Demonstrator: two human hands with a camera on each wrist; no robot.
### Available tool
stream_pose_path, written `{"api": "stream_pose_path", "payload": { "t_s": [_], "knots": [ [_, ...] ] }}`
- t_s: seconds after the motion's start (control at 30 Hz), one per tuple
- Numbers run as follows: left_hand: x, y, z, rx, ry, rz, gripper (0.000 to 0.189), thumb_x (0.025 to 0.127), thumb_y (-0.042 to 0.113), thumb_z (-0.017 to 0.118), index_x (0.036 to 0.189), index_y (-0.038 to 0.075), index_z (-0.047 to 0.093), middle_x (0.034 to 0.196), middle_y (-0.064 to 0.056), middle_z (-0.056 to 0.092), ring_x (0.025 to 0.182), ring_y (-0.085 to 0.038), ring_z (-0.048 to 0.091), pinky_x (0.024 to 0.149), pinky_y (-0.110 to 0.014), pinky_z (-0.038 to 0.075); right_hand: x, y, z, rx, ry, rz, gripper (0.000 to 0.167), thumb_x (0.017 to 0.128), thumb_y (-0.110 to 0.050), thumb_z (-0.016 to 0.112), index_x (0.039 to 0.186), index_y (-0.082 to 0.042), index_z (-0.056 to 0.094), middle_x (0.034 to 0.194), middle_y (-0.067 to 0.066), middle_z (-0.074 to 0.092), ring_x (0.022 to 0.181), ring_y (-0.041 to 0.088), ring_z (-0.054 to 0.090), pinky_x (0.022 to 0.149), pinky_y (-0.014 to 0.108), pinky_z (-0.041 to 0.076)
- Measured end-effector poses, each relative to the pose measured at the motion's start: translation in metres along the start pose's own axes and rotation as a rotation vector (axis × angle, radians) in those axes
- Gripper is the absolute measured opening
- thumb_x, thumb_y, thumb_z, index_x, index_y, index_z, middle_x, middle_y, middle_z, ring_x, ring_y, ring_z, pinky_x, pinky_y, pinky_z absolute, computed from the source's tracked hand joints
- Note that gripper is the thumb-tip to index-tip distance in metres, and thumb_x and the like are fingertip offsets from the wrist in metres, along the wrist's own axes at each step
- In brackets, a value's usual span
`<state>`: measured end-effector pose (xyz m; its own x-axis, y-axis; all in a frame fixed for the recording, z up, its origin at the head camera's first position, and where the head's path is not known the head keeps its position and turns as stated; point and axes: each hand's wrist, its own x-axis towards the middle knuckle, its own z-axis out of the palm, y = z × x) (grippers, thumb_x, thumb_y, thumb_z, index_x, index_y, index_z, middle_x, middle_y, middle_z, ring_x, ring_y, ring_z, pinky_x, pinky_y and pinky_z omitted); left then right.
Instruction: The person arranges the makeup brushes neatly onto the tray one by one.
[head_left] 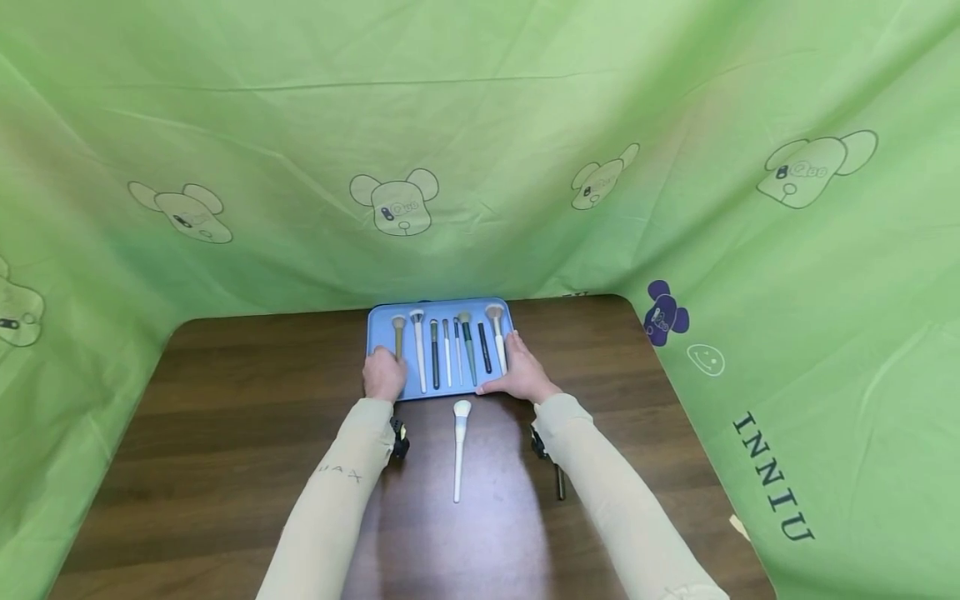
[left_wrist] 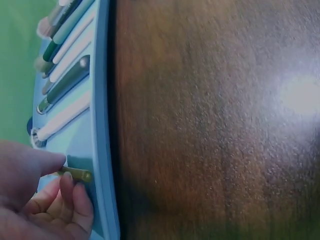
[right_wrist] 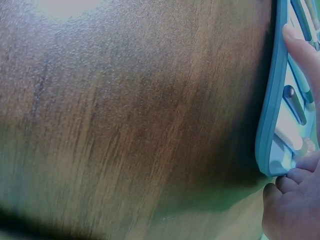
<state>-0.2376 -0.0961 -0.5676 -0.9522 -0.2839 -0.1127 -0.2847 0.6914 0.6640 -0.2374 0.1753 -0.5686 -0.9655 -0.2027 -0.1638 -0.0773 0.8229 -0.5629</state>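
Note:
A blue tray (head_left: 381, 325) at the back of the table holds several makeup brushes lying side by side. At its left end my left hand (head_left: 384, 375) pinches the handle of an olive-gold makeup brush (head_left: 398, 333); the left wrist view shows thumb and fingertips on that handle (left_wrist: 82, 175), just inside the rim. My right hand (head_left: 525, 377) grips the tray's front right corner, with the thumb (right_wrist: 297, 42) on the front rim and fingers along the right side. Near it lies a white-handled brush (head_left: 500, 346).
On the brown table (head_left: 262, 433), a white makeup brush (head_left: 458, 454) lies in front of the tray. A dark handle (head_left: 560, 482) shows partly beneath the right forearm. Green printed cloth (head_left: 480, 133) hangs round the back and sides.

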Motion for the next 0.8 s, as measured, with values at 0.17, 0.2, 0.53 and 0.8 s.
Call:
{"api": "stream_pose_path", "payload": {
  "t_s": [0.17,0.2,0.53,0.8],
  "knots": [
    [0.0,-0.003,-0.004,0.0,-0.024,0.004,0.02,0.095,0.013,0.068,0.099,-0.006,0.068,0.096,-0.027,0.069,0.093,-0.044,0.067,0.08,-0.052,0.055,0.002,0.001,0.003,-0.004,0.004,-0.01,0.141,0.065,-0.051,0.095,0.159,0.009,0.009,0.166,0.027,0.005,0.153,0.036,0.009,0.121,0.041,0.015],
    [0.0,-0.003,-0.005,0.001,-0.034,0.008,0.021,0.095,0.014,0.069,0.101,-0.006,0.069,0.097,-0.026,0.069,0.093,-0.042,0.067,0.079,-0.051,0.055,0.002,0.002,0.003,-0.006,0.006,-0.01,0.141,0.065,-0.051,0.094,0.159,0.009,0.009,0.166,0.027,0.005,0.153,0.035,0.009,0.121,0.04,0.015],
    [-0.003,-0.007,-0.01,-0.009,-0.06,0.073,0.024,0.095,0.018,0.073,0.108,-0.002,0.075,0.101,-0.021,0.072,0.089,-0.035,0.069,0.075,-0.046,0.057,0.0,0.0,0.002,0.005,-0.006,0.0,0.141,0.065,-0.049,0.095,0.159,0.009,0.008,0.166,0.026,0.005,0.153,0.035,0.009,0.121,0.04,0.016],
    [-0.007,-0.027,-0.025,0.038,-0.048,0.306,0.092,0.082,0.044,0.085,0.146,-0.009,0.045,0.141,-0.029,0.046,0.129,-0.044,0.042,0.106,-0.053,0.04,-0.005,-0.006,-0.003,0.012,0.001,-0.011,0.136,0.07,-0.046,0.094,0.159,0.009,0.007,0.166,0.027,0.002,0.153,0.036,0.006,0.121,0.042,0.014]
  ]
}}
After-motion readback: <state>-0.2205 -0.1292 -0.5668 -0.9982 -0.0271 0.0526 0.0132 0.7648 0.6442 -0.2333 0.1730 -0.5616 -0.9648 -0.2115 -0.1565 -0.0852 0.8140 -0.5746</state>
